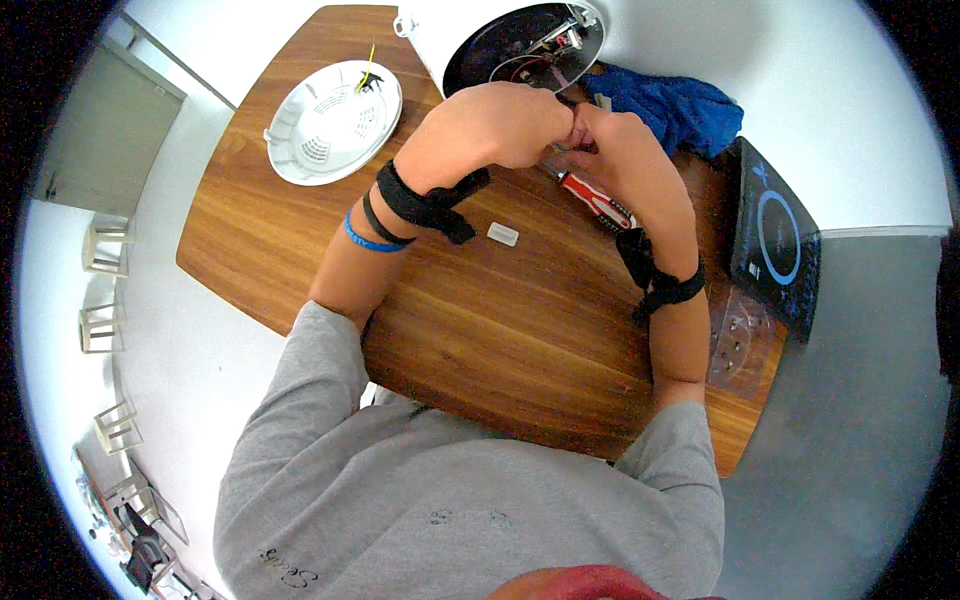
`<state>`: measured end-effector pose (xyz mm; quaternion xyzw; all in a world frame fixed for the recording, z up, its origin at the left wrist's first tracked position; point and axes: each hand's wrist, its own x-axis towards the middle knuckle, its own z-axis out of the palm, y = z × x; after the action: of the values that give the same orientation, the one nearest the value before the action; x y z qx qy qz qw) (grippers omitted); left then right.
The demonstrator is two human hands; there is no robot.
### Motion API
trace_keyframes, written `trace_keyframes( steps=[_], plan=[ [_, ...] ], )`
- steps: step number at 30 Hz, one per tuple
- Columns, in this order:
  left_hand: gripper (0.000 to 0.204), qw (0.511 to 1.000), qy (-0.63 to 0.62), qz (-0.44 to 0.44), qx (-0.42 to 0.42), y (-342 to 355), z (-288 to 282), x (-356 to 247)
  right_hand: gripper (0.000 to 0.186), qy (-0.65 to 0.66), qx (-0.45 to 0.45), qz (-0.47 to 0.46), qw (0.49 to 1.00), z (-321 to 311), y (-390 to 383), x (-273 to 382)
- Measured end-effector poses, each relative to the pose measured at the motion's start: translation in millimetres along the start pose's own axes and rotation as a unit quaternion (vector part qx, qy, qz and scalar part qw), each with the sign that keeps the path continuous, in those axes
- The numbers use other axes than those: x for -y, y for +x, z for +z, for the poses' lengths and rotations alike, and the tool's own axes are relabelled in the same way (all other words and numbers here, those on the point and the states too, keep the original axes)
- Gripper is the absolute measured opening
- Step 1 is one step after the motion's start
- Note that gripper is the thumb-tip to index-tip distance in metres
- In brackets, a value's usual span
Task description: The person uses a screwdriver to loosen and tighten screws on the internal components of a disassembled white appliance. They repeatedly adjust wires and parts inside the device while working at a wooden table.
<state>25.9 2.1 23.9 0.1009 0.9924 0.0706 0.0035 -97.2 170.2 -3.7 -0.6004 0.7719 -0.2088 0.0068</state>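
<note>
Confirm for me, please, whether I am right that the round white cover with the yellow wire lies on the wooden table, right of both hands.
Not quite: in the head view, the round white cover with the yellow wire lies on the wooden table, left of the left hand and right hand.

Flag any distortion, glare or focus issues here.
Head view: strong fisheye, black corners, edges of the table bowed; bluish-white haze along the left rim; inside of the white casing mostly dark; red screwdriver fairly sharp; anything between the hands too hidden to judge focus.
</note>
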Motion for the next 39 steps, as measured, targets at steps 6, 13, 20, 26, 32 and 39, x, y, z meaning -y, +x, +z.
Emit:
trace_keyframes(
  steps=[6, 13, 20, 26, 32, 39],
  plan=[
    [0.023, 0.999, -0.013, 0.023, -0.029, 8.1, 7.7, 14.0, 0.039, 0.011, -0.035, -0.005, 0.999, -10.0, -0.3, 6.2],
    [0.017, 0.995, -0.036, 0.056, -0.080, 7.2, 0.3, 12.9, 0.037, 0.024, -0.074, 0.002, 0.997, -18.4, -1.6, 11.2],
    [0.014, 0.997, -0.026, 0.020, -0.064, 3.6, -8.9, 16.5, 0.027, 0.085, -0.053, 0.020, 0.995, -28.6, -5.6, 14.2],
    [0.016, 0.994, -0.063, 0.044, -0.082, 2.3, -6.7, 15.0, 0.031, 0.071, -0.058, 0.006, 0.996, -29.7, -4.6, 14.0],
    [0.020, 0.993, -0.069, 0.043, -0.085, 3.4, -3.2, 15.9, 0.028, 0.155, -0.051, 0.026, 0.986, -35.0, -4.2, 20.5],
    [0.020, 0.997, -0.051, 0.024, -0.052, 3.9, -7.5, 16.9, 0.025, 0.154, -0.059, -0.012, 0.986, -33.0, -3.6, 16.8]
  ],
)
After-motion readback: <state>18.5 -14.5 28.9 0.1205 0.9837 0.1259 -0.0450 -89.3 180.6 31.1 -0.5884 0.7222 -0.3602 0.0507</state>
